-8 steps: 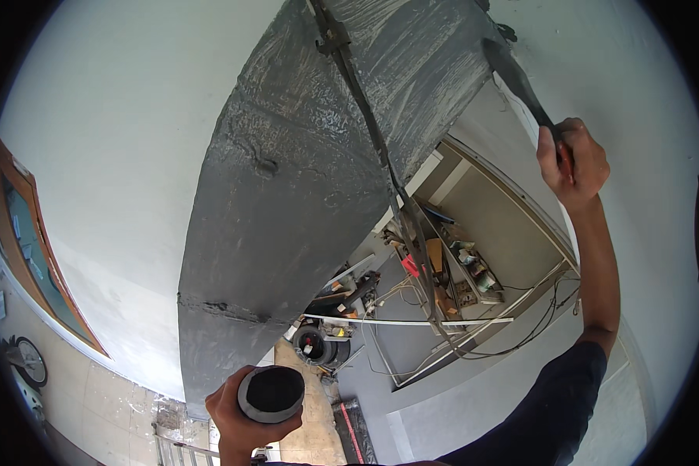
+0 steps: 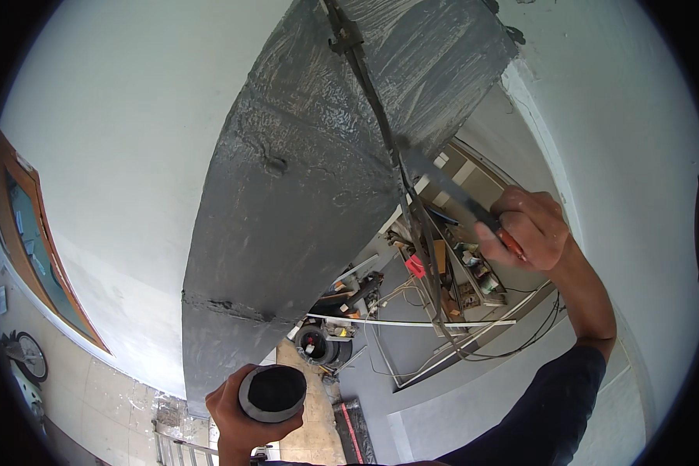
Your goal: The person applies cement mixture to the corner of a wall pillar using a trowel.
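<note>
My right hand (image 2: 532, 225) is closed round the red handle of a long paintbrush (image 2: 457, 190). The brush is grey along most of its length and slightly blurred. Its tip is at the lower edge of a grey-coated beam (image 2: 248, 241), beside a dark cable run (image 2: 373, 105); whether it touches cannot be told. Low in the view, my left hand (image 2: 231, 419) grips a round grey-smeared cup (image 2: 276, 415) with a dark inside. Streaky, shiny marks cover the beam's upper part, while its lower part looks smoother and duller.
White walls (image 2: 124, 132) flank the beam. Below lie a cluttered shelf (image 2: 474, 272), tyres (image 2: 316, 346) and loose cables (image 2: 512, 342). A wood-framed window (image 2: 43, 241) is at left, a wheel (image 2: 31, 359) beneath it. Ladder rungs (image 2: 180, 450) show at the bottom.
My right hand and the brush have swung down and left, from the beam's far right edge to the cable run. My left hand with the cup stays nearly in place. The view has shifted slightly.
</note>
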A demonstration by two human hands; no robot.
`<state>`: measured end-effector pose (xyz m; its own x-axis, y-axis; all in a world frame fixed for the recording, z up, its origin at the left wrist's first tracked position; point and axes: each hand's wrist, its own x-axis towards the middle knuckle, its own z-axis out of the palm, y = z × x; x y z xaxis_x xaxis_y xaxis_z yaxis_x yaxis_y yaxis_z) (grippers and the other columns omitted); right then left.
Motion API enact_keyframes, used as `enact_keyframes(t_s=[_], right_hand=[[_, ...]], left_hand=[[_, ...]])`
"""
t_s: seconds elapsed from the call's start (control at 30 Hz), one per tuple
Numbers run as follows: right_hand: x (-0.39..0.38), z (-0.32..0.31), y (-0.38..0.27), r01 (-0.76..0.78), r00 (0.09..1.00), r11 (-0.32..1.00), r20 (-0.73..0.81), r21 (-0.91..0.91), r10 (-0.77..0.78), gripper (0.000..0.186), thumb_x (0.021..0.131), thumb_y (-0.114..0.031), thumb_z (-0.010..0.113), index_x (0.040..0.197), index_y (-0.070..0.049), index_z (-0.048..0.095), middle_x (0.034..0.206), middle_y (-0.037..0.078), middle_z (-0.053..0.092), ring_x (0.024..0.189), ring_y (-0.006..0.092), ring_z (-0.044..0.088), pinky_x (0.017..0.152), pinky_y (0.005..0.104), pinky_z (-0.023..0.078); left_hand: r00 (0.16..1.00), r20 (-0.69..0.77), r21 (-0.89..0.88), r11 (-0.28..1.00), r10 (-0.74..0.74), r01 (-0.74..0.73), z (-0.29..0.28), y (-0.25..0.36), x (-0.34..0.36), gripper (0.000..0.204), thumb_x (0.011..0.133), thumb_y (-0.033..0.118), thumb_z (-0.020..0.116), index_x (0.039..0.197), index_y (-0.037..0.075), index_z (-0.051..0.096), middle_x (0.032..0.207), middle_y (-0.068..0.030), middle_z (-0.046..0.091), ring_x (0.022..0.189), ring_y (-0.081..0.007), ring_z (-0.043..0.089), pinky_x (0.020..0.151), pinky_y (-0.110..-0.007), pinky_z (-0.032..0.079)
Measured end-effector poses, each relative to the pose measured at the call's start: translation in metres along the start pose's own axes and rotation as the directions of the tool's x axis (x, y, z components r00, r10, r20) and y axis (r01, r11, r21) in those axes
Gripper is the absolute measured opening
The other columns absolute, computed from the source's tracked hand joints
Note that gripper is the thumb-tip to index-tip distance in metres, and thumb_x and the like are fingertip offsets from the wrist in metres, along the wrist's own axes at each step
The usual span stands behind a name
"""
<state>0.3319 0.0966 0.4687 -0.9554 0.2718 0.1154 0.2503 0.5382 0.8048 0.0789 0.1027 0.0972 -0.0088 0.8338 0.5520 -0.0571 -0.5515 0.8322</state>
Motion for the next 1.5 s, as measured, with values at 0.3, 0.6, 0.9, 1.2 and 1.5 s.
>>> enact_keyframes(t_s=[0.3, 0.6, 0.9, 1.2, 1.5], right_hand=[[-0.006, -0.008, 0.039, -0.232, 0.924, 0.948, -0.353, -0.217, 0.146, 0.026, 0.076, 0.002, 0.077, 0.072, -0.001, 0.051, 0.057, 0.007, 0.048, 0.043, 0.0205, 0.050, 0.036, 0.0295, 0.034], [-0.038, 0.006, -0.004, -0.117, 0.991, 0.991, -0.075, -0.065, 0.112, 0.028, 0.074, 0.004, 0.076, 0.072, -0.002, 0.048, 0.058, 0.008, 0.050, 0.045, 0.0206, 0.052, 0.037, 0.0299, 0.037], [-0.017, -0.008, 0.028, -0.194, 0.956, 0.942, -0.267, -0.275, 0.119, 0.029, 0.077, 0.003, 0.075, 0.070, -0.001, 0.048, 0.056, 0.008, 0.046, 0.044, 0.0214, 0.050, 0.036, 0.0308, 0.035], [0.025, -0.005, 0.032, -0.026, 0.992, 0.998, -0.127, -0.056, 0.019, 0.021, 0.080, 0.008, 0.070, 0.072, 0.004, 0.051, 0.059, 0.010, 0.049, 0.048, 0.0235, 0.054, 0.045, 0.0335, 0.046], [0.053, 0.018, 0.015, 0.076, 0.988, 0.997, -0.137, -0.009, -0.077, 0.031, 0.079, -0.005, 0.078, 0.065, -0.004, 0.050, 0.054, 0.003, 0.042, 0.044, 0.0148, 0.047, 0.036, 0.0284, 0.031]], left_hand=[[1.000, -0.016, -0.003, 1.000, -0.027, 0.027, -0.005, -0.003, -0.003, 0.067, 0.048, 0.030, 0.093, 0.101, -0.001, 0.066, 0.082, -0.0127, 0.074, 0.073, -0.0256, 0.075, 0.068, -0.035, 0.061], [1.000, -0.016, 0.006, 1.000, -0.026, 0.026, -0.007, -0.007, -0.003, 0.067, 0.049, 0.030, 0.093, 0.101, -0.001, 0.066, 0.082, -0.0124, 0.074, 0.073, -0.0254, 0.075, 0.068, -0.035, 0.061], [1.000, -0.006, 0.001, 1.000, -0.028, 0.028, 0.001, -0.010, -0.005, 0.068, 0.048, 0.030, 0.093, 0.101, -0.001, 0.066, 0.082, -0.0128, 0.074, 0.073, -0.0259, 0.075, 0.067, -0.036, 0.062], [0.999, -0.011, 0.019, 0.999, -0.034, 0.034, -0.005, -0.006, -0.009, 0.069, 0.048, 0.031, 0.093, 0.102, -0.001, 0.066, 0.083, -0.0130, 0.074, 0.074, -0.0261, 0.075, 0.068, -0.036, 0.062], [0.999, -0.034, 0.035, 0.999, -0.011, 0.012, -0.009, -0.005, -0.006, 0.069, 0.048, 0.032, 0.093, 0.101, -0.002, 0.066, 0.082, -0.0133, 0.074, 0.074, -0.0261, 0.075, 0.068, -0.036, 0.062]])
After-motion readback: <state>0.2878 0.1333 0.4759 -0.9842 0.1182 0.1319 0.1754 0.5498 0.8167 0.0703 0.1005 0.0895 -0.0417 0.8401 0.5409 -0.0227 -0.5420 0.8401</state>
